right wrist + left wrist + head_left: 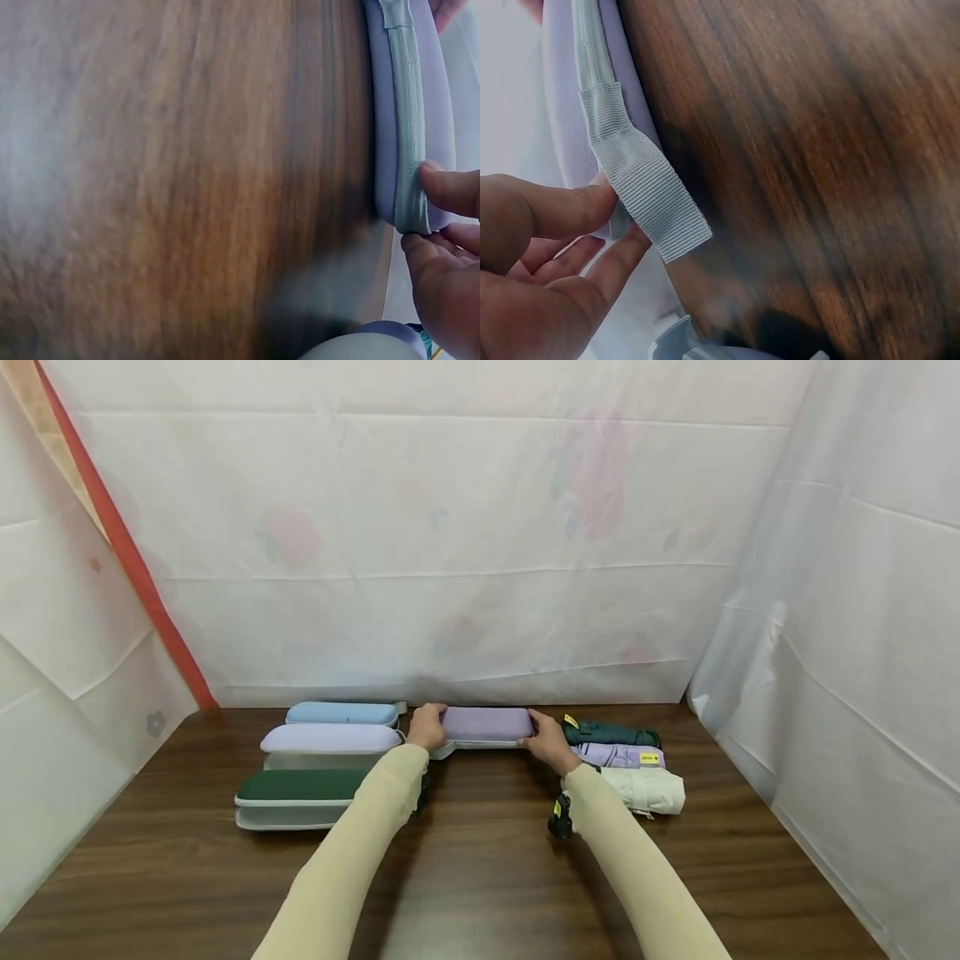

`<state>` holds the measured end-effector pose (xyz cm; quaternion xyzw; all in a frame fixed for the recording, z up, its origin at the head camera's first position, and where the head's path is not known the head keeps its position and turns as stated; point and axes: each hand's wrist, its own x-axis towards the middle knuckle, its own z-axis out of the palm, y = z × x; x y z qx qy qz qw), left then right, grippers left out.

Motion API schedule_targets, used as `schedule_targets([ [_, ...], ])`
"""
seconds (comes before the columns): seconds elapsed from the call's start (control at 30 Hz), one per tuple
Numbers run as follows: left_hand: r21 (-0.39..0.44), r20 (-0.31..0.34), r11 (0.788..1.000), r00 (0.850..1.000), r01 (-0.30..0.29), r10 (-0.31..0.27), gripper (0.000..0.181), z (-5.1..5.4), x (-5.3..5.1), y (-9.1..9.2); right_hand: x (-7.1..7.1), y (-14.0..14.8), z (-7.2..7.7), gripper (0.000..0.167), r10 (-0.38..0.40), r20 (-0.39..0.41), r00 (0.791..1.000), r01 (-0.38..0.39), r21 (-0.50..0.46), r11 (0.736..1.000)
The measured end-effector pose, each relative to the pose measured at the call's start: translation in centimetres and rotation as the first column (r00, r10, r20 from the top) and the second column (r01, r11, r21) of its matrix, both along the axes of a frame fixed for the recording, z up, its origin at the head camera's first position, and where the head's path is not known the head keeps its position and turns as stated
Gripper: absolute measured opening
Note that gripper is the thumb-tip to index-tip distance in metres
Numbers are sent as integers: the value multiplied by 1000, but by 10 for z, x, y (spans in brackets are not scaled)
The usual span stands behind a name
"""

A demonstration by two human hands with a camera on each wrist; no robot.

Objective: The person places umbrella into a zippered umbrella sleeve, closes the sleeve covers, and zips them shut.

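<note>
Three cases (300, 785), three umbrellas (611, 755) flank hands (427, 728) holding purple case (487, 724).

Close-up wrist views share the purple case (487, 724).

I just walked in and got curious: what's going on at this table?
A person's left hand and right hand hold a purple case by its two ends, near the far edge of the table. To the left lie a blue case, a lilac case and a green case. To the right are three rolled bundles, perhaps folded umbrellas: green, purple and white.
</note>
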<state>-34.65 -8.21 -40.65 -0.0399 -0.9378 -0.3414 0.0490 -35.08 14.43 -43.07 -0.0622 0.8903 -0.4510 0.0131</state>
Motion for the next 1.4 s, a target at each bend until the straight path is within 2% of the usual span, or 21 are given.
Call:
schedule_targets([
  [0.1,-31,25,999,1000,13,-12,54,3,0,3,0,1,3,69,6,-7,1000,-6,63,998],
  [0.23,-74,6,997,1000,21,-21,46,8,1,8,3,5,6,68,24,-22,999,-22,89,996],
  [0.3,-55,10,998,1000,26,-25,44,13,4,10,4,7,8,68,34,-27,999,-32,79,996],
  [0.47,37,-10,997,998,68,-68,45,33,11,8,7,13,17,68,65,-57,996,-63,45,997],
  [0.53,50,-38,995,996,88,-86,49,43,13,4,8,16,25,67,76,-86,993,-70,68,995],
  [0.7,115,-73,984,989,139,-132,60,69,24,-14,11,26,45,58,123,-133,984,-109,111,988],
  [0.83,161,-65,974,987,159,-150,61,82,35,-35,15,41,57,53,164,-164,973,-147,106,983],
  [1.0,99,-78,976,979,195,-188,52,84,49,-66,25,65,65,48,184,-231,955,-155,139,978],
  [1.17,24,-164,962,950,273,-265,42,80,72,-102,40,89,67,45,237,-274,932,-186,200,962],
  [1.23,-9,-200,955,936,295,-291,37,77,81,-116,46,98,66,44,251,-272,929,-192,225,955],
  [1.33,-64,-207,940,917,335,-341,35,70,91,-134,53,112,64,41,261,-275,925,-190,258,947],
  [1.4,-102,-178,926,910,362,-375,40,65,95,-146,58,119,62,39,276,-279,920,-196,284,939],
])
